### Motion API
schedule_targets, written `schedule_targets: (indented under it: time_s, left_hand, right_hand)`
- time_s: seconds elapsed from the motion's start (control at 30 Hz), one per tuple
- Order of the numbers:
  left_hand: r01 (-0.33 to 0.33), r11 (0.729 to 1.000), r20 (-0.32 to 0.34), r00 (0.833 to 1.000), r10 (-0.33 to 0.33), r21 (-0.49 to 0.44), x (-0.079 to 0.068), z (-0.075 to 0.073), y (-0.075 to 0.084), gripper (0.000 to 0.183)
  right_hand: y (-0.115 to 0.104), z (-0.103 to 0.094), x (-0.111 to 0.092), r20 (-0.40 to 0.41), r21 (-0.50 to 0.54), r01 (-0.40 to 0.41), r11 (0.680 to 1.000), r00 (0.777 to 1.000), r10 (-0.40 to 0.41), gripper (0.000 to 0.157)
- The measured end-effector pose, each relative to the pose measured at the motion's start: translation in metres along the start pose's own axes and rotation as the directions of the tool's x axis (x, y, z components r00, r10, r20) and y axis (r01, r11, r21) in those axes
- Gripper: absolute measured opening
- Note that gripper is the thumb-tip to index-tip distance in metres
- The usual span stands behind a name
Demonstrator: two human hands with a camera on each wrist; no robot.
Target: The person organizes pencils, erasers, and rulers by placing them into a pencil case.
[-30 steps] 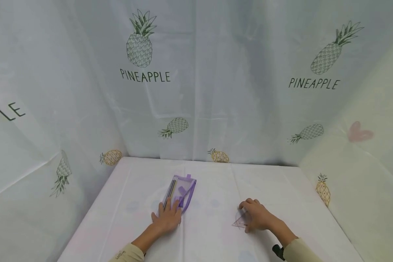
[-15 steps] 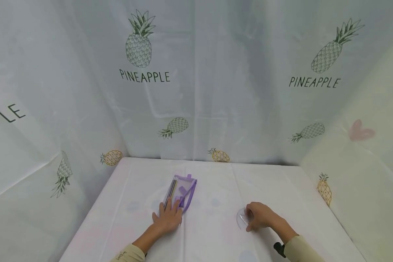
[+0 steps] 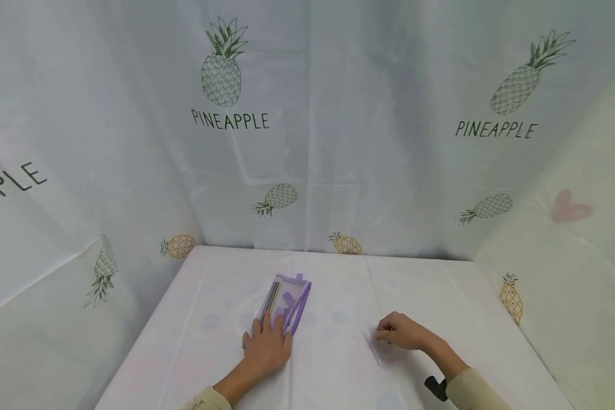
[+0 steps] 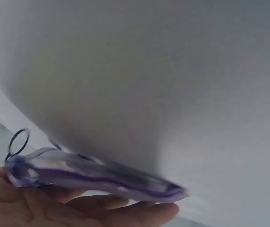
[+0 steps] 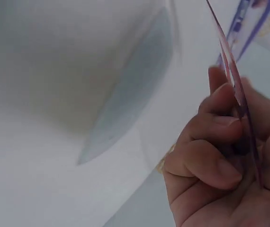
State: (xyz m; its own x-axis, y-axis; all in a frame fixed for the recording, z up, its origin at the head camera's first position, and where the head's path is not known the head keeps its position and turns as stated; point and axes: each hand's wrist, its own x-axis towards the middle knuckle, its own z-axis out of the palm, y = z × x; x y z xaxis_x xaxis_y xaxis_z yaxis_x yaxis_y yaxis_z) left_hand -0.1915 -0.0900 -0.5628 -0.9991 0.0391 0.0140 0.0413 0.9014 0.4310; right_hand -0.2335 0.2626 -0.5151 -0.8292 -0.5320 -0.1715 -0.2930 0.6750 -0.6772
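Note:
My left hand (image 3: 267, 348) lies with spread fingers on the near end of a clear pencil case with purple trim (image 3: 299, 299). Several pencils (image 3: 270, 297) show through its left side. In the left wrist view, the case (image 4: 92, 176) lies along the straight fingers, with a dark ring at one end. To the right, my right hand (image 3: 402, 331) pinches thin clear drawing pieces, a set square and a protractor, just over the table. The right wrist view has these plastic pieces (image 5: 238, 87) nearly edge-on, pinkish, between the thumb and curled fingers.
A pale cloth with faint spots covers the table (image 3: 333, 376). Pineapple-print curtains (image 3: 359, 142) enclose its back and both sides. A black strap piece (image 3: 435, 388) sits at the right wrist.
The right hand has turned, its fingers now curled tighter, and the plastic pieces have gone from showing their flat faces to nearly edge-on. My left hand has stayed on the pencil case.

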Motion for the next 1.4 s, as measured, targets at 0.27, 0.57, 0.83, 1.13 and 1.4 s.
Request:
schedule_targets:
  time_s: [0.27,0.57,0.83,1.13,1.4]
  left_hand:
    - [-0.022,0.989,-0.073,0.997,0.033,0.147,-0.011,0.001,0.003,0.065]
    - [-0.002,0.990,-0.081,0.997,0.013,0.140,-0.007,0.000,0.003,0.052]
    - [0.001,0.996,-0.078,0.997,0.006,0.086,-0.002,-0.004,-0.002,0.052]
    - [-0.002,0.996,-0.087,0.996,0.010,0.090,-0.002,-0.005,-0.003,0.053]
    - [-0.010,0.998,-0.059,0.998,0.013,0.063,-0.003,-0.007,-0.003,0.053]
  right_hand:
    - [-0.032,0.021,0.041,-0.129,0.330,-0.085,0.940,0.983,0.134,0.023]
    - [-0.047,0.066,0.091,-0.231,0.588,-0.082,0.805,0.936,0.264,0.020]
    - [-0.070,0.088,0.116,-0.184,0.724,-0.095,0.684,0.928,0.323,0.026]
    - [-0.090,0.113,0.146,-0.166,0.769,-0.098,0.631,0.924,0.345,0.018]
    - [-0.105,0.128,0.162,-0.221,0.738,-0.108,0.666,0.894,0.390,0.011]
